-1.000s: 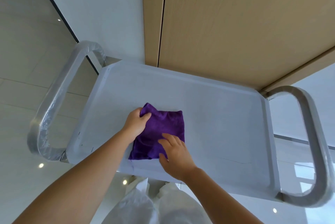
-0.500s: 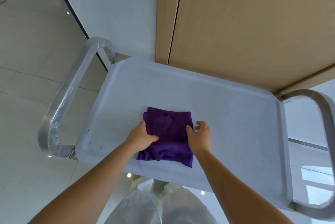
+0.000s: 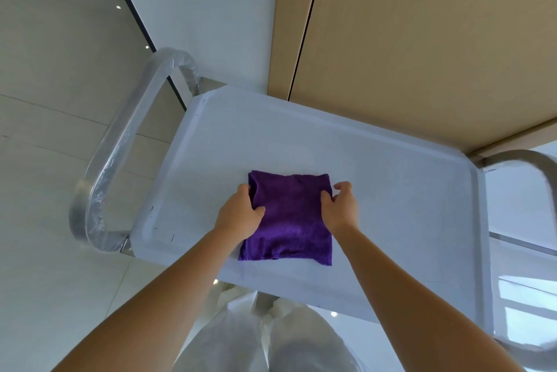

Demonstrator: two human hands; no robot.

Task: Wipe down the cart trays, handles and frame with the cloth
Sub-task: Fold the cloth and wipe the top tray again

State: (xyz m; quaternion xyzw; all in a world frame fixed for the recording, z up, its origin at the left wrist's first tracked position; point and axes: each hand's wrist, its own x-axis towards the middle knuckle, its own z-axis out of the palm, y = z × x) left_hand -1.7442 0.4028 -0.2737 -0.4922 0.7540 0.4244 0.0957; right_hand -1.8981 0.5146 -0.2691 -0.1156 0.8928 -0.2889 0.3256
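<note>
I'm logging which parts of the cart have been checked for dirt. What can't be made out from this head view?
- Lower trays and frame: hidden beneath the top tray.
- Right handle: cut off by the right edge of the picture.
- Tray surface under the purple cloth: covered.
- Left handle: its metal is obscured by clear plastic wrap.
- Fingertips of the left hand and right hand: whether they tuck under the cloth's edges is unclear.
</note>
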